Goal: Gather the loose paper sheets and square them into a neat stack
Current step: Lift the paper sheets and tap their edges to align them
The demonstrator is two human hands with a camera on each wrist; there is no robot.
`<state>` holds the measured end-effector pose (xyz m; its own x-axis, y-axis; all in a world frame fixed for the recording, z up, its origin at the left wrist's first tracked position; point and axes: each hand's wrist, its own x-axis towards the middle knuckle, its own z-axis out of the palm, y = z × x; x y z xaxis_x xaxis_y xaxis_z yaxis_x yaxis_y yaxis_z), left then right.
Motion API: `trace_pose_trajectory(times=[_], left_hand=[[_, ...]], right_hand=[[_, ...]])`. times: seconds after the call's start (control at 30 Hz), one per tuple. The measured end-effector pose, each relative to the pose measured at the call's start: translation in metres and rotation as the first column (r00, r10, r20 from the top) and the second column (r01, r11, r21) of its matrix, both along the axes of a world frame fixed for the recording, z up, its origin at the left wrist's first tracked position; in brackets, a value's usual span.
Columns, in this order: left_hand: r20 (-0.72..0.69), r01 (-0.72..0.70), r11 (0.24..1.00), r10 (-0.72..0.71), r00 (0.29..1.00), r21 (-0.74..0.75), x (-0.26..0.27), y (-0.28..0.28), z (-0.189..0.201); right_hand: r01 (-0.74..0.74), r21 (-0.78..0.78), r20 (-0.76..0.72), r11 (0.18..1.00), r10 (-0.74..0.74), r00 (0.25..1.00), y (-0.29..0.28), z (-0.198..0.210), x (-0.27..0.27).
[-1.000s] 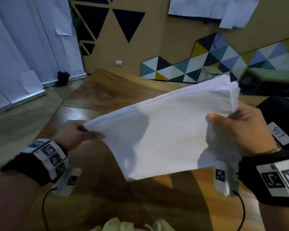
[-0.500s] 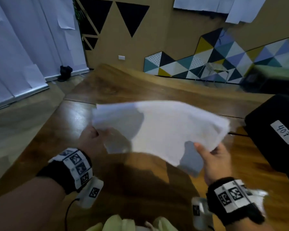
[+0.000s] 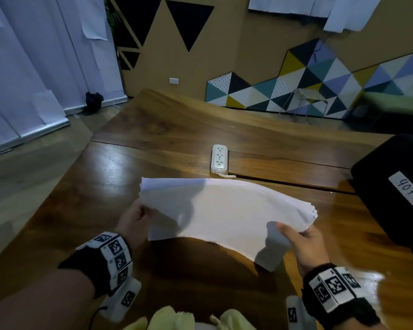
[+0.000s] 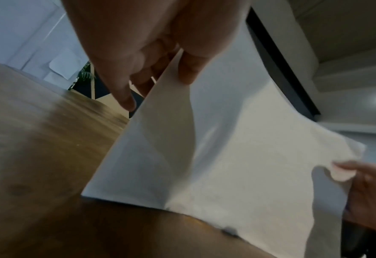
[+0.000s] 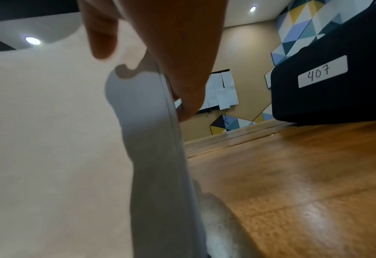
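A bundle of white paper sheets (image 3: 224, 210) hangs bowed between both hands, just above the wooden table (image 3: 167, 136). My left hand (image 3: 135, 219) pinches its left short edge, thumb on top and fingers beneath. My right hand (image 3: 298, 236) pinches the right short edge the same way. The right-edge sheets are slightly fanned and uneven. From the left wrist, the paper sheets (image 4: 238, 157) slope down to the table, with my left hand (image 4: 160, 57) on the top edge. From the right wrist, my right hand (image 5: 160, 57) clamps the edge of the paper sheets (image 5: 50, 139).
A white power strip (image 3: 219, 158) lies on the table just beyond the paper. A black case (image 3: 396, 186) labelled 407 sits at the right, close to my right hand. The table's left edge drops to the floor. Pale yellow-green fabric (image 3: 177, 320) shows at the bottom.
Both hands have lowered the paper bundle from chest height toward the table, turning it flatter and more level. The power strip, hidden before, has come into sight.
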<state>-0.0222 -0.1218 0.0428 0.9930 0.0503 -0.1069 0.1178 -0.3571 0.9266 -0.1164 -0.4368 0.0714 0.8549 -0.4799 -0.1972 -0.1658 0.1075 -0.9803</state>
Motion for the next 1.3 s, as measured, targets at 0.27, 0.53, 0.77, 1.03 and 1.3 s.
trace_pose_trajectory(times=[0.27,0.53,0.77,1.03,1.3], left_hand=[[0.085,0.039,0.925,-0.007,0.996,-0.379,0.004,-0.004,0.046],[0.022,-0.162,0.908,0.185,0.982,-0.385,0.02,-0.024,0.063],[0.0,-0.131,0.897,0.144,0.99,-0.423,0.028,-0.019,0.056],[0.02,-0.038,0.856,0.057,0.998,-0.516,0.015,-0.021,0.04],[0.1,-0.318,0.9,0.361,0.927,-0.299,-0.016,-0.035,0.068]], right_hand=[[0.147,0.277,0.041,0.949,-0.165,0.985,-0.003,0.025,0.016],[0.224,0.229,-0.03,0.947,-0.223,0.974,-0.007,0.026,0.03],[0.032,0.146,0.094,0.989,-0.046,0.994,-0.008,0.027,0.026],[0.058,0.115,0.197,0.992,-0.08,0.977,0.001,-0.002,0.021],[0.067,0.071,0.285,0.995,-0.085,0.955,0.007,0.003,0.021]])
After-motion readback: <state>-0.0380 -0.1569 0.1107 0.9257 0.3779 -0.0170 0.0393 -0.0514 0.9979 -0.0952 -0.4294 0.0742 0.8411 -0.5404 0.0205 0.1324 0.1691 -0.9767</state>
